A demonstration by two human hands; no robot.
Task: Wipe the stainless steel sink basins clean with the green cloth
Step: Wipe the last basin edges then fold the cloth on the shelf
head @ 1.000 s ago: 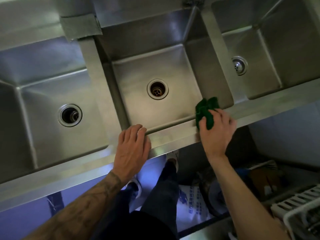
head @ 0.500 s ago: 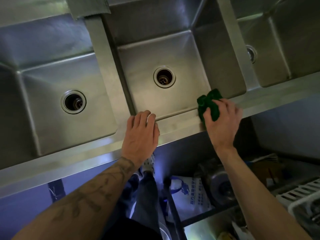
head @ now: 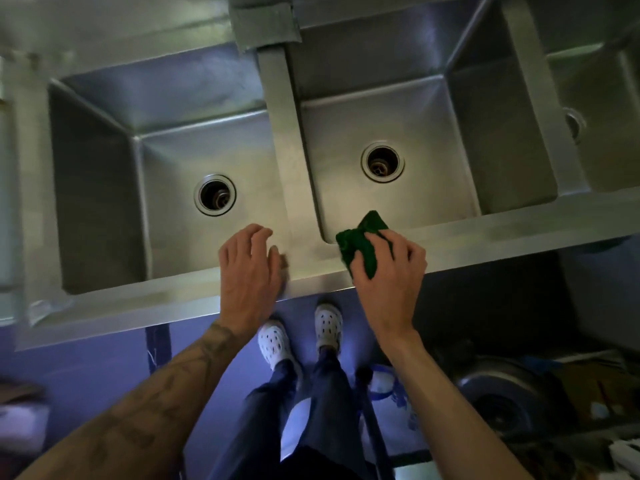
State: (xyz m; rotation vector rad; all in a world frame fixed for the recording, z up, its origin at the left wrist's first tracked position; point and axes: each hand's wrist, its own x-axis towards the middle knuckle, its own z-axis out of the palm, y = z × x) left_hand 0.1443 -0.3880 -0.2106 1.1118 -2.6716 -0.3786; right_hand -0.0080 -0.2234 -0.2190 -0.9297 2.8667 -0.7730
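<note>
Right hand [head: 388, 271] grips the green cloth [head: 358, 244], bunched under its fingers on the front rim [head: 502, 233] — the basin [head: 408, 206] drops away just ahead of it. Left hand [head: 251, 268] rests beside it, loose and empty — farther from that basin.

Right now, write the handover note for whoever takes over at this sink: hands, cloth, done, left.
Right hand grips the green cloth, pressed on the front rim at the near-left corner of the middle basin.
Left hand rests on the front rim beside the divider, holding nothing.
Done: cannot tell; no basin shows clear wipe marks.
Left: wipe the left basin, the middle basin and the right basin, which is only partly in view.
</note>
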